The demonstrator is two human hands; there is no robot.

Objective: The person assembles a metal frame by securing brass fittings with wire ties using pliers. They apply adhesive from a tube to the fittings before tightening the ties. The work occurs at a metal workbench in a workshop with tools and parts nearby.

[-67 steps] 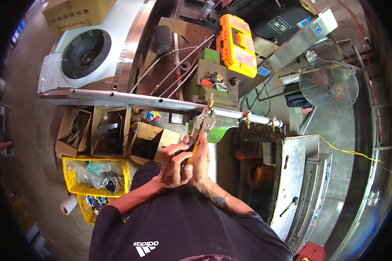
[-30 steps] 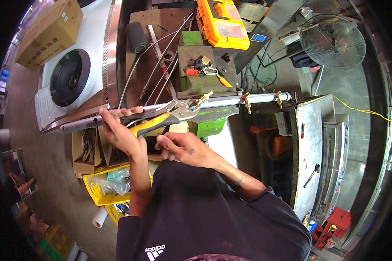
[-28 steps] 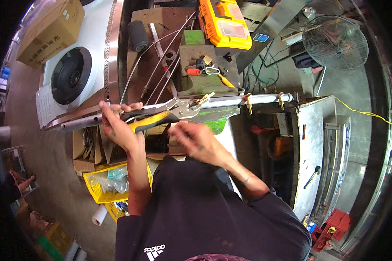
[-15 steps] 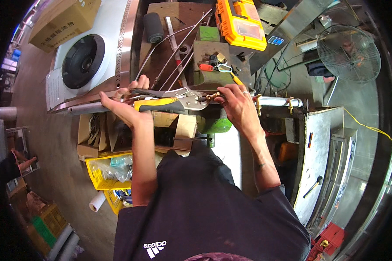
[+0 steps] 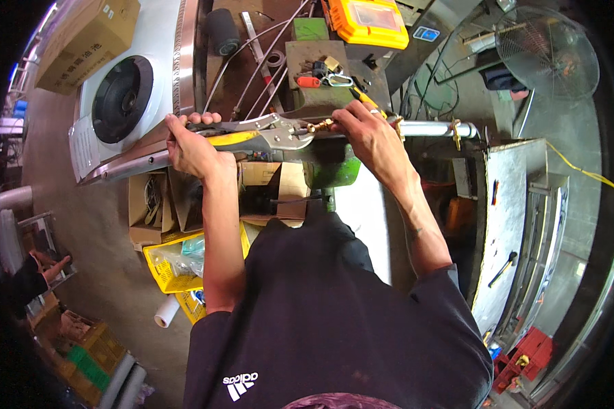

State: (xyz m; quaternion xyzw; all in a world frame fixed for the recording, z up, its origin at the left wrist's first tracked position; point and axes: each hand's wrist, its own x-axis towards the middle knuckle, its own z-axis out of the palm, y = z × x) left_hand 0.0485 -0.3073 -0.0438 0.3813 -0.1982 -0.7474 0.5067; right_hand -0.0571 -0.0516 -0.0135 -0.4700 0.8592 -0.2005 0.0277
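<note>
My left hand was closed around the yellow handles of the locking pliers, whose jaws were clamped at a small brass fitting on the pipe. At 3 o'clock of it, my right hand pinched the fitting. It looked gripped but not yet turned off.

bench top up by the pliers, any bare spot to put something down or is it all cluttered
Mostly crowded. Behind the locking pliers held by the left hand and right hand, the bench carries rods, a black roller, a green block, a padlock and a yellow case. The barest patches: brown benchtop between roller and green block, and the white fan housing at left.
</note>
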